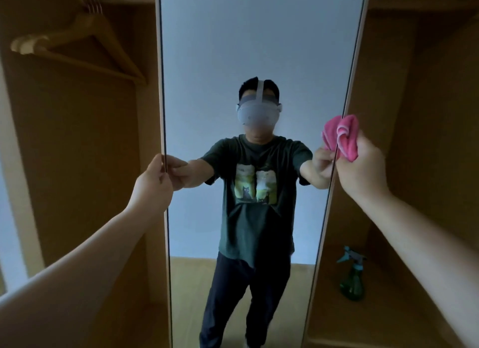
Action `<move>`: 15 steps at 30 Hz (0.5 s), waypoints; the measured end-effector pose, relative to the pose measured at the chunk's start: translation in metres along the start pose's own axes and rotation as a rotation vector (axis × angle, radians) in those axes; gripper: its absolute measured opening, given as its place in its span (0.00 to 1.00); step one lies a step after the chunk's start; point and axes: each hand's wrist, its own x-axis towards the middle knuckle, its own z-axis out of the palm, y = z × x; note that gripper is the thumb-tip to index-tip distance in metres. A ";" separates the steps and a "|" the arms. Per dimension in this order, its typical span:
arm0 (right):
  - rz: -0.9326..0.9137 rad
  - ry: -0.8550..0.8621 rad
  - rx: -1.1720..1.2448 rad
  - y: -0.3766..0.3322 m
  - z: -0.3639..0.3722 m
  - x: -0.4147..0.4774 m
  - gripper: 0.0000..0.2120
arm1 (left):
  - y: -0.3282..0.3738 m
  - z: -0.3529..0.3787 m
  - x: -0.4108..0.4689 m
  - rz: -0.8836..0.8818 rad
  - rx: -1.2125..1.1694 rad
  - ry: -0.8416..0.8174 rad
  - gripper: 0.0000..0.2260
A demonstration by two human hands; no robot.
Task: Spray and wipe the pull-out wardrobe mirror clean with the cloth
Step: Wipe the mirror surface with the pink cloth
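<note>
Stood before a wooden wardrobe point(77, 140), open on both sides. Faced the tall pull-out mirror point(259, 36) upright between the two compartments. Noted wooden hangers point(85, 36) on the rail, upper left. Gripped the mirror's left edge with the left hand point(153, 184), fingers curled round it. Clenched the right hand point(363, 166) round the cloth. Saw a green spray bottle point(352, 277) upright, low in the right compartment. Held the bunched pink cloth point(348, 138) against the mirror's right edge.

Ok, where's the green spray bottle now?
Head view, lower right: the green spray bottle stands on the wooden wardrobe floor right of the tall mirror, below the right hand gripping the pink cloth.
</note>
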 end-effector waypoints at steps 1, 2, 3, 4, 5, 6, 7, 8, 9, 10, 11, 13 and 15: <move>-0.001 -0.001 0.003 0.000 0.000 -0.002 0.18 | -0.002 0.001 0.000 -0.002 -0.008 0.006 0.15; 0.001 0.000 0.008 0.001 0.001 -0.003 0.18 | -0.004 0.001 0.000 0.005 -0.015 0.009 0.16; 0.010 0.001 0.008 0.001 0.001 -0.006 0.19 | -0.006 0.002 -0.001 0.015 -0.026 0.011 0.16; 0.021 0.002 0.005 0.001 0.001 -0.008 0.19 | -0.009 0.003 -0.002 0.026 -0.033 0.009 0.17; 0.030 0.004 0.000 0.001 0.002 -0.010 0.20 | -0.011 0.003 -0.003 0.036 -0.042 0.006 0.17; 0.036 0.006 -0.008 0.001 0.002 -0.013 0.20 | -0.013 0.003 -0.004 0.037 -0.049 -0.004 0.18; 0.038 0.008 -0.018 0.000 0.003 -0.016 0.21 | -0.015 0.003 -0.005 0.034 -0.058 -0.018 0.18; 0.042 0.007 -0.023 -0.001 0.004 -0.020 0.20 | -0.018 0.003 -0.006 0.029 -0.066 -0.038 0.19; 0.051 0.003 -0.023 -0.002 0.005 -0.023 0.19 | -0.022 0.003 -0.007 0.024 -0.070 -0.059 0.18; 0.066 0.000 -0.019 -0.002 0.005 -0.027 0.17 | -0.025 0.004 -0.009 0.018 -0.072 -0.078 0.18; 0.083 -0.003 -0.015 -0.003 0.005 -0.030 0.17 | -0.029 0.004 -0.011 0.014 -0.068 -0.095 0.18; 0.110 -0.008 -0.001 -0.004 0.005 -0.037 0.15 | -0.038 0.005 -0.015 0.015 -0.052 -0.124 0.18; 0.128 -0.019 0.012 -0.003 0.006 -0.045 0.15 | -0.050 0.006 -0.019 0.011 -0.024 -0.154 0.19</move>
